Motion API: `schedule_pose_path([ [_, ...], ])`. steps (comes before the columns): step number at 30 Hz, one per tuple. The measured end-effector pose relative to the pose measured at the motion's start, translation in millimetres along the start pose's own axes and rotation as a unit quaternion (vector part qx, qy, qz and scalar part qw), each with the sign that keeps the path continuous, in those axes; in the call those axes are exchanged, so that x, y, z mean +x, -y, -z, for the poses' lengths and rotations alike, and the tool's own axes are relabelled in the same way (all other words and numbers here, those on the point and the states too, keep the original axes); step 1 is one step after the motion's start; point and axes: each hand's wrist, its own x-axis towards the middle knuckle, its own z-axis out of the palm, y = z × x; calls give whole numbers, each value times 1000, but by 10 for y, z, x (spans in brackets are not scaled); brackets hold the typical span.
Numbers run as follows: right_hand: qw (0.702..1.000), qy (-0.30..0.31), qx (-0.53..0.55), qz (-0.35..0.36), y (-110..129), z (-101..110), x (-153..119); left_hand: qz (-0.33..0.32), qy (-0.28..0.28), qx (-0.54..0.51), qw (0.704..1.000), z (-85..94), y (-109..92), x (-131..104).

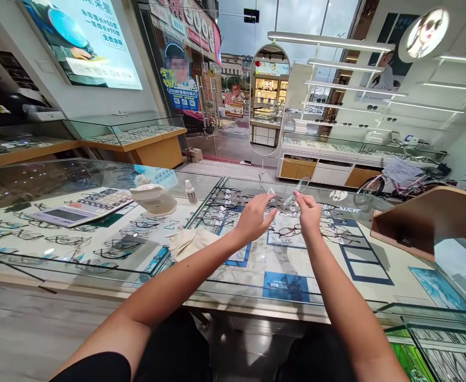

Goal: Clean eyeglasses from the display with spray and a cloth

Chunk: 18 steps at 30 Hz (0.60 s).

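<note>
Above the glass counter, my right hand (310, 215) is closed in a pinch on a pair of eyeglasses (302, 185) with clear lenses and a thin frame. To its left is my left hand (255, 216), its thumb spread apart from the outstretched fingers. A small white tag (271, 191) shows at the left fingertips; whether they grip it or only touch it is unclear. Beneath both hands, several eyeglass frames (291, 231) lie in the glass display counter (252, 289). A beige cloth (191, 244) rests on the glass near my left forearm.
On the counter to the left are a large calculator (79, 208), a white device (153, 200) and a small white bottle (190, 191). A wooden stand (428, 223) juts in at the right. Beyond stand an oval mirror (270, 101) and a bicycle (400, 183).
</note>
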Motion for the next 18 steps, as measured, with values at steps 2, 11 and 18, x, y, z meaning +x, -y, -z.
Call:
schedule_pose_path([
  [2,1000,-16,-20,3,-13,10,6,25,-12,-67,997,-42,94,-2],
  [11,998,17,-62,22,2,-44,-112,181,-115,-216,953,26,194,-84],
  [18,991,84,-99,43,83,-89,-204,185,-132,-228,947,41,189,-75],
])
